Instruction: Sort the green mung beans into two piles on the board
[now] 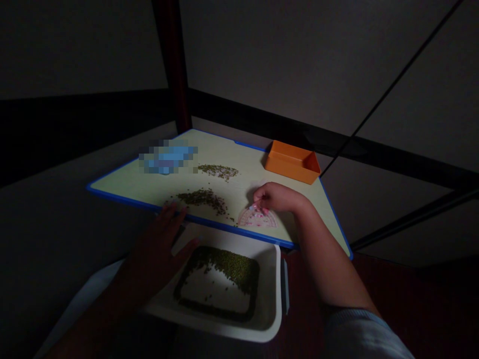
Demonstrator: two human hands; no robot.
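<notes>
My right hand [275, 197] is closed in a pinch at the curved upper edge of a clear protractor with pink markings [257, 218], which is on or just above the pale tabletop near its front edge. My left hand [164, 234] is open, its fingers spread and fingertips at the table's blue front edge, its thumb over the basin. By those fingertips lies a loose heap of small green beans [204, 198], with a thinner patch of beans [220, 171] behind it. Below the table edge, a white basin [275, 299] contains more green beans [235, 267], gathered mostly towards the back.
The small table [247, 159] has a blue rim. An orange open box [288, 167] stands at its back right corner. A blurred blue item [168, 158] lies at the left. Walls and a dark red post [174, 65] rise behind; the light is dim.
</notes>
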